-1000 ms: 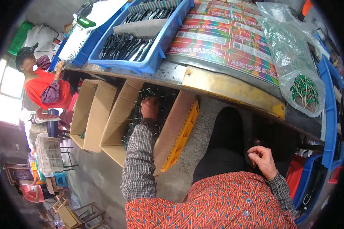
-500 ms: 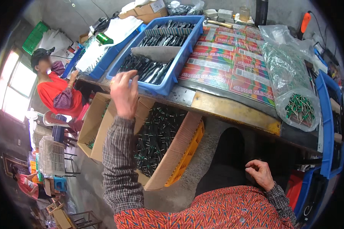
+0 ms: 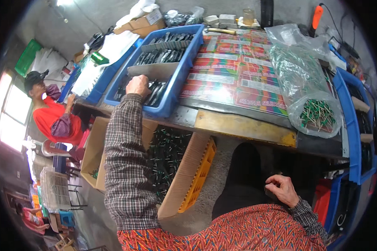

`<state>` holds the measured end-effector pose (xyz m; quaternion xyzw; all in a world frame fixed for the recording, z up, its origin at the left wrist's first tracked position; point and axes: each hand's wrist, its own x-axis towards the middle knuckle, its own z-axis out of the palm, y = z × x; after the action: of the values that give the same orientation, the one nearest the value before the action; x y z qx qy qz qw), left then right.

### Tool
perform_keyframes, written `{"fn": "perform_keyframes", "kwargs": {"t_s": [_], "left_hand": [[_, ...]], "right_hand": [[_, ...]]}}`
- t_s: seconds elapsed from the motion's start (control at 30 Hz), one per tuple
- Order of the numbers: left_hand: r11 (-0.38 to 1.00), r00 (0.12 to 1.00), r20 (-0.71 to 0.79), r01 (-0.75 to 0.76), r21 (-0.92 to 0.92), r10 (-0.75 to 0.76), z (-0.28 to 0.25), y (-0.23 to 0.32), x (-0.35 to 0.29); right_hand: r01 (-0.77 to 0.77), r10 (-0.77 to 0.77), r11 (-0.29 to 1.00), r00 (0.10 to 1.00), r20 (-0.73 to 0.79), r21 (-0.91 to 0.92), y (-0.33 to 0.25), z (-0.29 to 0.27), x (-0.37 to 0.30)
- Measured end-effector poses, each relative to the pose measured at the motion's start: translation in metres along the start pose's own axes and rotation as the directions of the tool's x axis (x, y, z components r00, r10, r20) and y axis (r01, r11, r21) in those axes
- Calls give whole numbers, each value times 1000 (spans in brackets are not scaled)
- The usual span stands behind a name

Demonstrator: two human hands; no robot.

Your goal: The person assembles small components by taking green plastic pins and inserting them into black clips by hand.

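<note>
My left hand reaches down into the near compartment of a blue plastic bin on the workbench. Its knuckles are bent, and its fingertips are hidden among the slim black plastic pieces lying there. Cardboard dividers part the bin, with similar black pieces in the farther compartments. My right hand rests low by my lap, its fingers curled toward the thumb. What it holds, if anything, I cannot make out.
Below the bench edge stands a cardboard box of black parts with green-and-metal bits, beside a yellow crate. Colourful printed sheets cover the bench. A plastic bag holds green-ended sticks. Another blue bin stands right; a person sits left.
My left hand has gone from above the blue bin's near edge down into its near compartment. The whole view has shifted slightly; my right hand stays by my lap.
</note>
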<state>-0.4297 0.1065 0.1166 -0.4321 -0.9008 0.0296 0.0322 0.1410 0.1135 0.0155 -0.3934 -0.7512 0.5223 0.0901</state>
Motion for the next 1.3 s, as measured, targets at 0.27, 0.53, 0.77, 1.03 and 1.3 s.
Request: {"fn": "perform_keyframes", "kwargs": {"t_s": [0.27, 0.53, 0.77, 1.03, 1.3], "left_hand": [[986, 986, -27, -164, -43, 163, -2, 3, -2], [958, 960, -218, -219, -186, 177, 2, -2, -4], [948, 940, -269, -263, -177, 210, -3, 1, -14], [980, 901, -418, -172, -95, 118, -7, 8, -18], [767, 779, -625, -372, -522, -47, -22, 26, -44]], "right_hand": [[74, -75, 997, 997, 33, 8, 4, -4, 5], [275, -284, 952, 958, -46, -134, -37, -51, -4], [320, -470, 860, 801, -370, -398, -62, -104, -3], [27, -523, 762, 614, -591, -647, -35, -154, 32], [-212, -409, 722, 637, -654, -658, -31, -164, 52]]}}
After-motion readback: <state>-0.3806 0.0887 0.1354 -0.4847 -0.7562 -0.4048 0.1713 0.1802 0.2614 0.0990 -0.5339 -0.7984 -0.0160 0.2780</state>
